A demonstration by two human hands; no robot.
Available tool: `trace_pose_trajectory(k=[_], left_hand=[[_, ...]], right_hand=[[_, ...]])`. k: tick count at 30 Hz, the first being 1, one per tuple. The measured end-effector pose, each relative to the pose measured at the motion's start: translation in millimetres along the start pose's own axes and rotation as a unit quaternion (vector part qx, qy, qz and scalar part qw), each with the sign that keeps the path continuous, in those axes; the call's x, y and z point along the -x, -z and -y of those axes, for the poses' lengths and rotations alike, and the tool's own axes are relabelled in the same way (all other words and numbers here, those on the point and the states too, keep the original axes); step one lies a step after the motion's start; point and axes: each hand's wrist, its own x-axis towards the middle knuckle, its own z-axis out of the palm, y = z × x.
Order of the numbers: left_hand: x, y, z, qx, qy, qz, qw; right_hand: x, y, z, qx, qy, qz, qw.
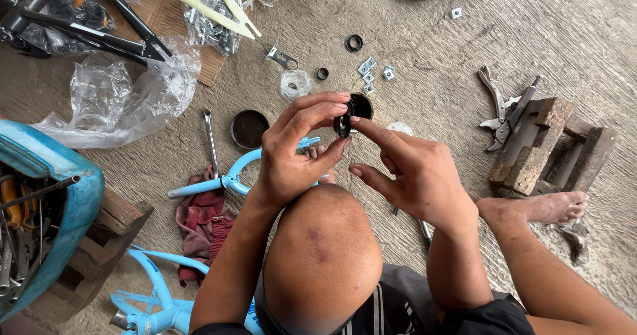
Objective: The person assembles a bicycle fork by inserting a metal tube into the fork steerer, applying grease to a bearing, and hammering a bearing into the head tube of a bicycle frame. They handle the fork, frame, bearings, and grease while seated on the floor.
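Observation:
My left hand (292,152) pinches a small black ring-shaped part (343,122) between thumb and fingers, above my bent knee. My right hand (411,172) is beside it, its index fingertip touching the ring's right side, the other fingers loosely spread. Directly behind the ring sits an open round tin of dark grease (362,104) on the concrete floor. A light blue bicycle frame (229,181) lies under my left forearm.
A round dark lid (249,128), a spanner (211,141), square nuts (367,69), black rings (354,43), locking pliers (507,109) on wooden blocks (544,149), crumpled plastic wrap (116,102), a red rag (199,219) and a blue tool tub (46,209) lie around. My bare foot (544,207) rests at right.

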Motion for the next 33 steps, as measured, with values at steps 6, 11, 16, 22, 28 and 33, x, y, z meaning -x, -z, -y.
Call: trace_pose_trajectory(k=[6,11,16,22,28,33], left_hand=[[-4.0,4.4,-5.8,-0.076,-0.035,0.003,0.996],[-5.3,8.5,-11.8,-0.108,-0.058,0.026,0.992],[-3.1,10.9,-15.8,-0.115,-0.062,0.032,0.991],[-2.5,7.4,-10.6,-0.092,-0.060,0.015,0.994],[-1.3,6.5,-10.2,-0.107,-0.069,0.010,0.992],[-4.0,10.6,-16.0,-0.172,-0.108,0.041,0.978]], right_hand=[[-1.7,-1.9,4.3,0.069,0.069,-0.029,0.995],[3.3,-3.5,3.0,-0.006,0.022,0.015,1.000],[7.1,-6.0,-2.3,-0.234,-0.002,0.001,0.972],[2.8,-11.6,-2.2,-0.119,0.002,-0.023,0.993],[1.9,-16.0,5.2,0.027,0.058,-0.034,0.997],[7.3,-16.0,4.5,-0.068,0.026,0.024,0.997]])
